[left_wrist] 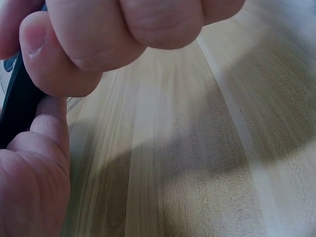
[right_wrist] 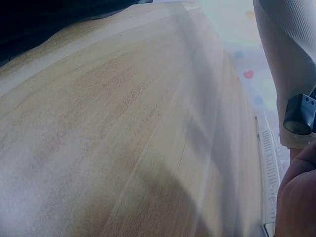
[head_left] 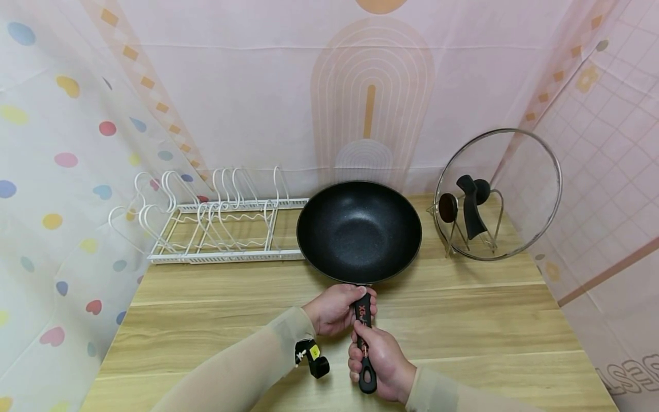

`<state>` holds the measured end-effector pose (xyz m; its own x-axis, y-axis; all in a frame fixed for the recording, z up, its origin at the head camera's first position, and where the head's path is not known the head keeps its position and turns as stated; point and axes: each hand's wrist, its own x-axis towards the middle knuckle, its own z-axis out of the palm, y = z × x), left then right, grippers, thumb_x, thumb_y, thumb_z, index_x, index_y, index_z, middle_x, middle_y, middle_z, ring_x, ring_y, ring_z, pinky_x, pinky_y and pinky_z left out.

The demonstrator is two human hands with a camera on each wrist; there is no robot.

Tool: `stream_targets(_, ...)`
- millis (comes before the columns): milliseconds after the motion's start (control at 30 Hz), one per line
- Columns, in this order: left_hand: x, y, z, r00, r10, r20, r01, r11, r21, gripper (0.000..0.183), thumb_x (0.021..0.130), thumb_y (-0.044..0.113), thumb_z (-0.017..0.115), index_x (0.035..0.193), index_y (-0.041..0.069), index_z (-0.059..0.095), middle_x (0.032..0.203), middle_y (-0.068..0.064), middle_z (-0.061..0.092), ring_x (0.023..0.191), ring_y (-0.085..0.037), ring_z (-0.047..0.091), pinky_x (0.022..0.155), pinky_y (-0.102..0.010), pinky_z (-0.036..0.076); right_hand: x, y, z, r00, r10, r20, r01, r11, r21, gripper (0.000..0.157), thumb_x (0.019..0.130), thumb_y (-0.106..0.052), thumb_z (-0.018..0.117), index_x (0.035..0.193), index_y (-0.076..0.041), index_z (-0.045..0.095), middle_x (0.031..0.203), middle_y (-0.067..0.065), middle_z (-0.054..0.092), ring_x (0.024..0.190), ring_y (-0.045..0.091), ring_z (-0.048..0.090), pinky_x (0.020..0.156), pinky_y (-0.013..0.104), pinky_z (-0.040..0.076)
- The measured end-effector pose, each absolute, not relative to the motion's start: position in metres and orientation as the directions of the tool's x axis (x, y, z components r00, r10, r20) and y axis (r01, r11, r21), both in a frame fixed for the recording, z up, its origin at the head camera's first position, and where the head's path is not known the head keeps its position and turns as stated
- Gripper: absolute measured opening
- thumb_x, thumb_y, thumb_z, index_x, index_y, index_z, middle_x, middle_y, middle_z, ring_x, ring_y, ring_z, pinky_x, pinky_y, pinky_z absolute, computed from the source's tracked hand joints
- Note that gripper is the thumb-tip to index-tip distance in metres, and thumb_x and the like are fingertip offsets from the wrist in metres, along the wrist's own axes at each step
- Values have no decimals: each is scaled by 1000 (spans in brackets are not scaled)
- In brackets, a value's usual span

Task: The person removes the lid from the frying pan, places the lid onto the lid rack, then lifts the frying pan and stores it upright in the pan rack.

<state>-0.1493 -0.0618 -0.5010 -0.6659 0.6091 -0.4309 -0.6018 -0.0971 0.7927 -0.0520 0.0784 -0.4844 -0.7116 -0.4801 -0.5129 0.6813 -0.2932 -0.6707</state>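
A black wok [head_left: 360, 232] faces up in the middle of the head view, its long black handle [head_left: 362, 320] pointing toward me. My left hand [head_left: 337, 309] grips the handle close to the pan, thumb on top. Nearer the handle's looped end, my right hand [head_left: 381, 360] wraps round it. In the left wrist view, curled fingers [left_wrist: 98, 39] and a thumb hold the dark handle [left_wrist: 22, 103] at the left edge. The right wrist view mostly has the tabletop, plus a sleeved forearm [right_wrist: 291, 74] wearing a small black camera [right_wrist: 299, 116].
A white wire dish rack [head_left: 226, 257] stands left of the wok on the wooden table [head_left: 231, 303]. To the right, a glass lid [head_left: 520, 171] with a black knob leans upright in a small wire stand [head_left: 496, 220]. Patterned curtains [head_left: 247, 86] hang behind and at both sides.
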Motion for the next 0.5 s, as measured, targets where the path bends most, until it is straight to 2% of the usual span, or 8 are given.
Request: stream_targets(500,-147,-61,-499,-674,604,-425,-589,-94,802,35,115,17,36,134,-10,48,101,-1,65,87,-5,70,80,-19,60,-51,77,-481,-716,-470,-516,679,-300,-670,26,112,-37,38,96,-18,43,61,-11,42,52,5,41,53,20,43)
